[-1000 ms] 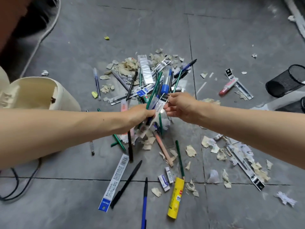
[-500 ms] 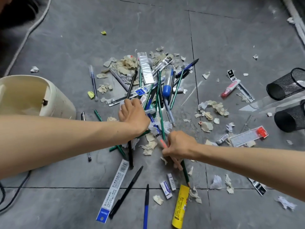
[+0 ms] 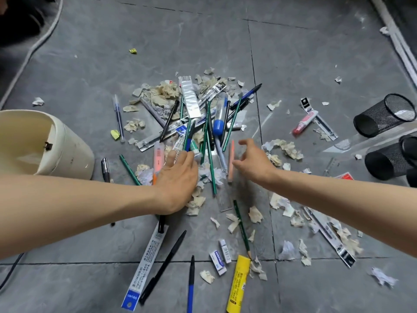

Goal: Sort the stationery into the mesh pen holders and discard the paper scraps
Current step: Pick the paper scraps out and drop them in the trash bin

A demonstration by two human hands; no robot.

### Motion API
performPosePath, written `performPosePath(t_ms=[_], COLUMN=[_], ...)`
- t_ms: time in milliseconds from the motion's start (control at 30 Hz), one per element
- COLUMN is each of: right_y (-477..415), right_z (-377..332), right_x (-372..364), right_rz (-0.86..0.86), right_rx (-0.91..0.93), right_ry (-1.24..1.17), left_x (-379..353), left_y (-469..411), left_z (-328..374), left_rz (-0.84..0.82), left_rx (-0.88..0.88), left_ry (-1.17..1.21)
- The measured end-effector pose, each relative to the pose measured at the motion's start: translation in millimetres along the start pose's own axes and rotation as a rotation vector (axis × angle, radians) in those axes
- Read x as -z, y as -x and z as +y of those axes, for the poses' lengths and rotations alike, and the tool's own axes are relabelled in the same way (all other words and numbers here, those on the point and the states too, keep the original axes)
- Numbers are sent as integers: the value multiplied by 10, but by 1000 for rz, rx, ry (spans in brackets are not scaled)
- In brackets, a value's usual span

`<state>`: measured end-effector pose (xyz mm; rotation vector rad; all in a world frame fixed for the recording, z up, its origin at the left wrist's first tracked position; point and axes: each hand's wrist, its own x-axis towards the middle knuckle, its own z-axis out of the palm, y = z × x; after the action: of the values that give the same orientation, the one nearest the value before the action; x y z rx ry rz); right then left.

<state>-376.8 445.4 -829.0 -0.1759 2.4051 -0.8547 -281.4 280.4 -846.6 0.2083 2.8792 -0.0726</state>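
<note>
Barely begun: mesh holders at 3 o'clock look empty, pile unsorted; right hand spread, holding nothing; grip of left hand unclear.

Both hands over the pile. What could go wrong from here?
1. The mesh pen holders lie on their sides: pens pushed in could slide back out.
2. Paper scraps are mixed through the pens: the open right hand may scoop scraps along with the orange pencil.

The right hand has released the salmon pencil and spread open just right of it. The left hand has flattened out left of the pencil.
</note>
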Motion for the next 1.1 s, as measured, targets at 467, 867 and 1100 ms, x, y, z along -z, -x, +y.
performPosePath(t_ms=[467, 867, 1100], right_y=[50, 631, 522], right_z=[19, 338, 178], right_x=[-394, -314, -322], right_rz=[-160, -532, -325], right_rx=[669, 762, 600], right_ry=[678, 844, 669], left_x=[-177, 31, 219], left_y=[208, 345, 365], left_z=[47, -308, -538], left_rz=[53, -518, -328], left_rx=[-564, -643, -314], left_ry=[50, 254, 53])
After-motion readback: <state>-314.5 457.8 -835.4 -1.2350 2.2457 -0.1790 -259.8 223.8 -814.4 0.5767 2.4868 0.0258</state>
